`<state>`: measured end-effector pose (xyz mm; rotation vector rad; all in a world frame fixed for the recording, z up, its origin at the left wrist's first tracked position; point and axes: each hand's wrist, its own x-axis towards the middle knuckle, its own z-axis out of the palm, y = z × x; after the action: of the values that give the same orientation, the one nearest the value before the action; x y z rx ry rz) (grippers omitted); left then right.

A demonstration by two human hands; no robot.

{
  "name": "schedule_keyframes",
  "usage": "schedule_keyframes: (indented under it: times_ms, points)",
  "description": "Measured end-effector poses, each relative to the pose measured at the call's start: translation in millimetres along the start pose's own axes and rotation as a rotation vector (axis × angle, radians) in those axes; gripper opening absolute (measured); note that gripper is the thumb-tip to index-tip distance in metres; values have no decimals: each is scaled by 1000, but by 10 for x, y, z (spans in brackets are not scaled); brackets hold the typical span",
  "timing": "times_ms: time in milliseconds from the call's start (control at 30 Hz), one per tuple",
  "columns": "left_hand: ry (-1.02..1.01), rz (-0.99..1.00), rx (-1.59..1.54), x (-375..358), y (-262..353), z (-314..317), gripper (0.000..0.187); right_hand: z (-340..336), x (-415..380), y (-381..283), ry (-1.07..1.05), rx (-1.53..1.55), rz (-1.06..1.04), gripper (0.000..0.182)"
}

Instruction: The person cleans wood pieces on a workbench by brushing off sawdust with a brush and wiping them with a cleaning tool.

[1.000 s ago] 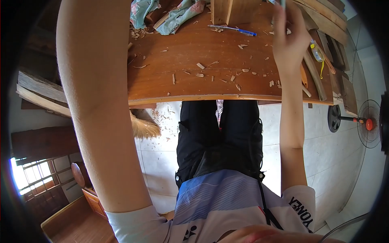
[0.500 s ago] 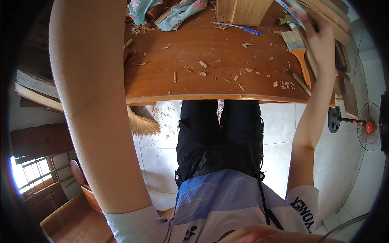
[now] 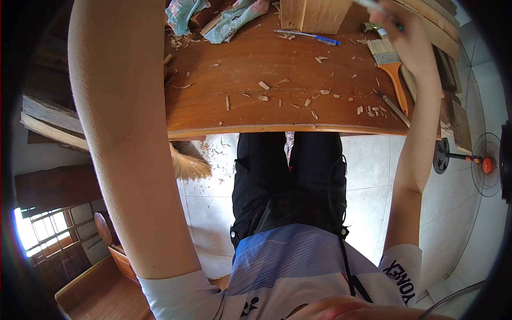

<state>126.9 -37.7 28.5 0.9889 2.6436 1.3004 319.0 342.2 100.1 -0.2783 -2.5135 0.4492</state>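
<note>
Faces a wide brown table [image 3: 298, 64]. Stretches the left arm [image 3: 125, 133] past the upper edge of the view, screening the table's left part; cannot tell the left hand's grip or load. Has boards [image 3: 440, 32] heaped along the right side, probably set aside within reach. Has a wooden block [image 3: 322, 16] standing at the far middle, and bunched cloth [image 3: 237, 22] left of it. Holds the right hand [image 3: 410, 41] against the view of the boards, fingers bent. Has a brush [image 3: 394, 73] lying near that hand, handle toward the body, likely for easy pick-up, with a thin tool [image 3: 396, 110] beside it. Has a blue pen [image 3: 321, 38] in the way before the block. Grips a slim pale stick [image 3: 367, 4], blurred, at the far right of the table, pinched in the right fingertips, probably for control. Has wood chips [image 3: 264, 85] scattered about.
</note>
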Motion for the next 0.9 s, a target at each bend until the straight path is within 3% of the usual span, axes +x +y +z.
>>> schedule_keyframes:
  times_ms: [67, 100, 200, 300, 400, 467, 533, 600, 633, 667, 733, 833, 900]
  points:
    - [-1, -5, 0, -6, -12, 2, 68, -14, 27, -447, 300, 157, 70, 17]
    - [1, -6, -2, -2, -12, -5, 68, -136, 139, -450, 174, 100, 201, 16]
    - [-1, -6, -8, 6, -35, 9, 68, -142, 92, -730, -34, -52, 296, 15]
    - [1, -3, -8, 0, -35, 8, 67, 8, 136, -413, -184, -176, -83, 14]
    - [1, -2, -14, 11, -45, 12, 67, -48, 186, -498, -97, -49, 186, 19]
    - [2, -2, -13, 10, -49, 11, 67, -21, 161, -673, 152, -86, 16, 24]
    - [0, 2, -15, 7, -50, 17, 67, 8, 162, -572, 176, -52, -97, 22]
    - [-1, 7, -16, 15, -51, 23, 67, 132, 162, -234, -23, 52, -150, 17]
    - [-1, 11, -13, 20, -48, 24, 67, 205, 102, -204, -132, -16, -54, 15]
    - [3, 13, -14, 23, -54, 23, 67, 194, 92, -180, -334, -326, 30, 15]
    - [2, 18, -11, 13, -54, 26, 66, 303, 48, -148, -349, -303, 19, 17]
    - [2, 26, -11, 31, -46, 20, 66, 234, 51, 50, -140, 162, -66, 21]
    - [5, 43, -12, 70, -22, -6, 66, 45, 31, 130, -128, 81, -19, 22]
